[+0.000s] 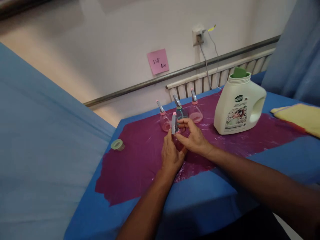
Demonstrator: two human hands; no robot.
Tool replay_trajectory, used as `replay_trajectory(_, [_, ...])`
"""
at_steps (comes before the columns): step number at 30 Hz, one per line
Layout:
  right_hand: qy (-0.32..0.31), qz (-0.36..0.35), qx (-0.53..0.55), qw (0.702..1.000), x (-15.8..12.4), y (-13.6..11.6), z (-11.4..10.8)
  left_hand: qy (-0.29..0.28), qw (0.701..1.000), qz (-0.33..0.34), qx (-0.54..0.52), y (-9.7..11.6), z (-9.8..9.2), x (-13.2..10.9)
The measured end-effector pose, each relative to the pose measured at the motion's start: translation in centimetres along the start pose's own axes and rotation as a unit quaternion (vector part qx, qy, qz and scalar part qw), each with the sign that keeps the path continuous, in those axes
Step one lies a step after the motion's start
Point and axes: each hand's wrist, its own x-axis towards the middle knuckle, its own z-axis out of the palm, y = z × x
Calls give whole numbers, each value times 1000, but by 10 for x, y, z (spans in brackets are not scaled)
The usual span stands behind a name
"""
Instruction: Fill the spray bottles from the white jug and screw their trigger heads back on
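Note:
A small spray bottle (174, 124) with a grey and pink trigger head stands between my two hands. My left hand (172, 155) is wrapped round its body, most of which the fingers hide. With thumb and fingers, my right hand (194, 137) grips at its pink collar, just under the trigger head. Behind it are three more spray bottles: a pink one (165, 124) on the left, a teal one (184, 114) in the middle and another pink one (196, 115) on the right. Both pink ones hold some liquid low down.
A pale green jug (225, 113) with its neck uncovered stands to the right, a green piece in its mouth. A small green cap (117, 144) lies at left on the purple plastic sheet (135, 160). A yellow cloth (303, 116) is at far right. Wall and pipe (150, 81) run behind the table.

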Motion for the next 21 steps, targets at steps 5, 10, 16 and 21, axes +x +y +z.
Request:
replay_trajectory(5, [-12, -5, -11, 1000, 4, 16, 2, 5, 1000, 6, 18, -4, 2, 1])
replay_trajectory(10, [-15, -31, -48, 998, 4, 28, 3, -15, 999, -23, 39, -4, 4, 0])
replay_trajectory(16, [-28, -52, -131, 990, 3, 28, 3, -38, 996, -58, 63, 6, 3, 1])
replay_trajectory(21, [-62, -53, -163, 983, 5, 20, -22, -54, 989, -61, 125, 25, -21, -11])
